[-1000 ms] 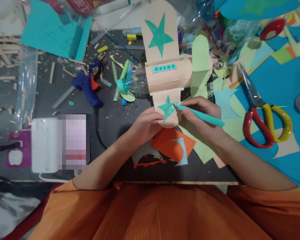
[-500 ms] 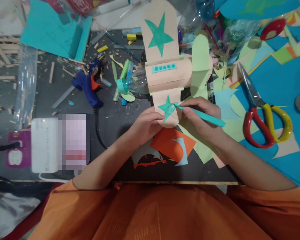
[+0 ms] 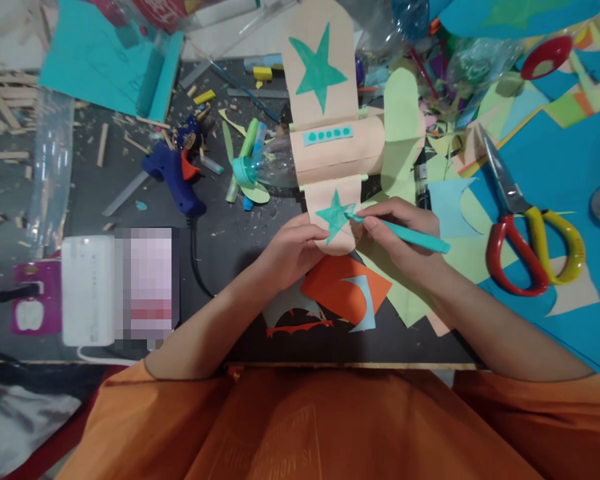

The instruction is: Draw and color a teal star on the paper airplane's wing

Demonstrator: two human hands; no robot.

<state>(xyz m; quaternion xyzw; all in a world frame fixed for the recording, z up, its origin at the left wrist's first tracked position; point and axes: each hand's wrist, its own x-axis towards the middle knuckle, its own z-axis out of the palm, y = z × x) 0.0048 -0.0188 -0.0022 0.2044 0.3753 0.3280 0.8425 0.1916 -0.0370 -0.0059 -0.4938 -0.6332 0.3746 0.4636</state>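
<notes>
A model airplane [image 3: 340, 155], made from a plastic bottle wrapped in peach paper, lies in the middle with its teal cap to the left. Its far wing [image 3: 305, 100] bears a filled green star. On the near wing [image 3: 347, 244] a second star is mostly coloured, its right arm partly outlined. My left hand [image 3: 300, 250] pinches this wing's edge, thumb on top, other fingers underneath. Between the fingers of my right hand [image 3: 403, 230] is a teal felt-tip pen [image 3: 415, 238], its tip on the star. A light green paper strip [image 3: 400, 130] crosses the tail end.
Large scissors [image 3: 517, 227] with red and yellow handles lie at right on blue sheets. A blue glue gun [image 3: 175, 177] rests at left, its cord running toward a white adapter [image 3: 89, 290]. Paper scraps, including orange paper [image 3: 340, 283], lie in front; wood sticks litter the far left.
The pen tip has shifted slightly left and down, from the star's right arm toward its middle. My right hand moved a little with it; my left hand stays in place.
</notes>
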